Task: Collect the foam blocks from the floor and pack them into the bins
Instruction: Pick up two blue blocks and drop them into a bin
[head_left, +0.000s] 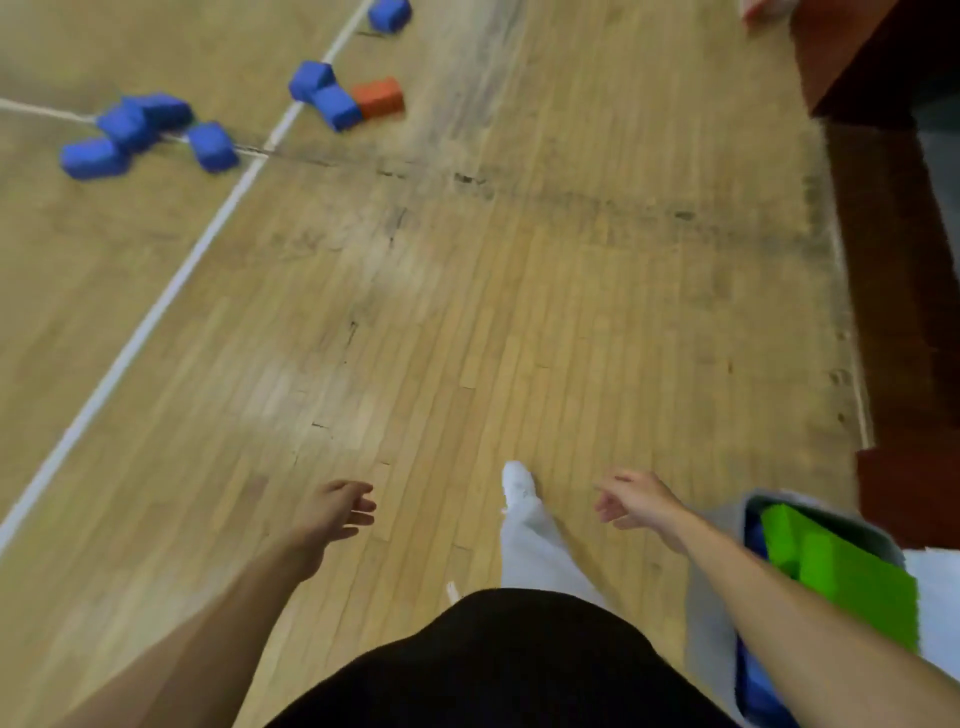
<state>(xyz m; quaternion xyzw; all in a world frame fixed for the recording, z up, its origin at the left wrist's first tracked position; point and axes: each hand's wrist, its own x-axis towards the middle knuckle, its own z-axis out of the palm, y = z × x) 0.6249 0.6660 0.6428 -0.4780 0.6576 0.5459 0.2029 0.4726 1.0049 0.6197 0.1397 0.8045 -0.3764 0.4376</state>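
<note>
Floor (467, 312): light wood strip with a dark scuffed band across the middle. White line (171, 291) runs diagonally up the left side, and a second one meets it at upper left. On the floor:
- Blue cluster (130, 127) of four blocks, far left, packed together on that second line.
- Blue pair (324, 93) touching on the diagonal line, with a red block (378, 97) against the right one.
- Lone blue block (389, 13) at the top edge.
- Grey bin (711, 623) at lower right.
- Dark red-brown unit (893, 260) along the right edge.
- White foot (517, 480) planted at bottom centre.
</note>
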